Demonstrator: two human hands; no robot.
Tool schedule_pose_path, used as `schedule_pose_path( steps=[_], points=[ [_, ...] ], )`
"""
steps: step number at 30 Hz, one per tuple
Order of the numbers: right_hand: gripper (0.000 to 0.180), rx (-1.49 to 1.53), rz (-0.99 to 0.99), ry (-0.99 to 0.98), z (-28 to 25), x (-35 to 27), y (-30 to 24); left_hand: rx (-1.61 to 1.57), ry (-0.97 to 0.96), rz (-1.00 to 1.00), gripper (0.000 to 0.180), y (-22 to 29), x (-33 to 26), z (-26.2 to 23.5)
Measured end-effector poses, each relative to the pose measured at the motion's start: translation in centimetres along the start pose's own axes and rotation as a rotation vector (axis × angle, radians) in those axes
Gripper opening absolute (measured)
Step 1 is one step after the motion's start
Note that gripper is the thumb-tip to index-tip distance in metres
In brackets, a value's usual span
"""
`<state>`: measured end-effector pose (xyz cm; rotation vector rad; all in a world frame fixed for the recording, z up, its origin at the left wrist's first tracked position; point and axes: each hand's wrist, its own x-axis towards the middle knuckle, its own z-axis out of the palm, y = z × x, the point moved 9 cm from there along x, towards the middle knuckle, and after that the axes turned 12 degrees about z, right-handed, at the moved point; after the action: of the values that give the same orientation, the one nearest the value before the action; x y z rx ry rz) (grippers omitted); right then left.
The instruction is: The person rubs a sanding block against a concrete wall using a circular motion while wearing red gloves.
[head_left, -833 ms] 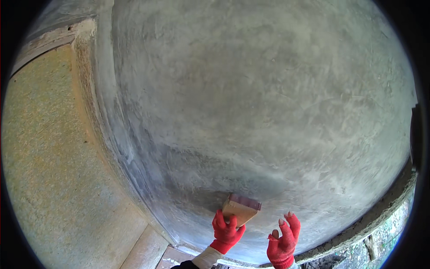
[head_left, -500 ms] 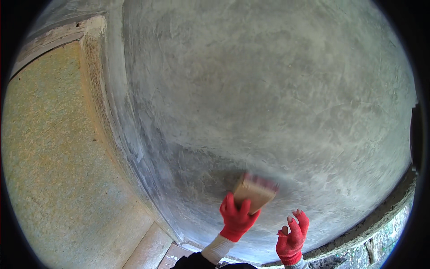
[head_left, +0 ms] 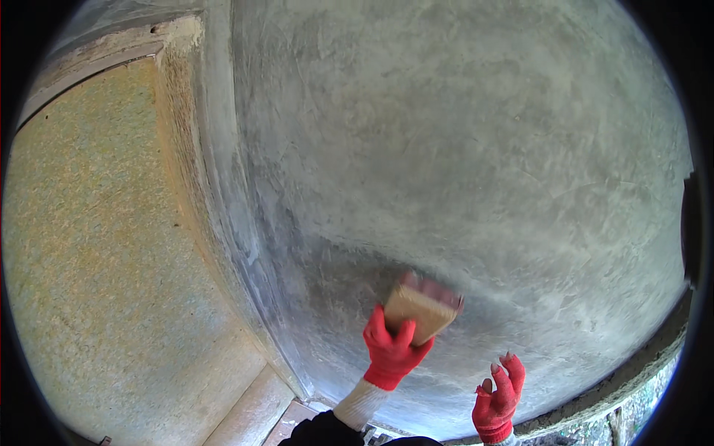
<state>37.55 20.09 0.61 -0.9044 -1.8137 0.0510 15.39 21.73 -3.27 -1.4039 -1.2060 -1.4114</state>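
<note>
Grey wall (head_left: 446, 149) from centre to 12 o'clock looks cement-like, matt, mostly smooth with faint scuffs; yellowish panel (head_left: 97, 223) at 9 is speckled and grainy, edged at 10 by a rough, crumbly strip (head_left: 177, 104). Block (head_left: 418, 314) at 5 o'clock: matt tan face, wood or foam can't tell, plus a reddish-brown, paper-like sheet (head_left: 435, 289) along its upper edge, blurred. Left hand (head_left: 394, 353) near 6 and right hand (head_left: 498, 405) at 5 wear matt red knit cloth; left cuff (head_left: 362, 404) at 6 is ribbed off-white knit.

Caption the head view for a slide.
Red-gloved left hand holds tan block at gray wall; right hand free.
</note>
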Motion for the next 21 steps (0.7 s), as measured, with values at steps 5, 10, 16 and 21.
schedule_pose_path(
  steps=[5,10,16,21],
  points=[
    [0.038,0.038,-0.05,-0.055,0.5,-1.0,-0.9,0.001,-0.128,-0.048,0.076,-2.0,-10.4,-1.0],
    [0.039,-0.03,-0.002,-0.098,0.2,-1.0,-0.1,0.047,-0.027,-0.052,0.065,-1.3,5.5,-1.9],
    [0.046,-0.011,0.001,-0.075,0.9,-0.3,-0.4,-0.039,0.035,-0.041,0.059,-2.8,1.3,-1.5],
    [0.045,0.044,-0.032,-0.149,1.3,-1.2,-0.9,-0.051,-0.058,-0.107,0.067,-4.0,-5.0,-1.5]
  ],
)
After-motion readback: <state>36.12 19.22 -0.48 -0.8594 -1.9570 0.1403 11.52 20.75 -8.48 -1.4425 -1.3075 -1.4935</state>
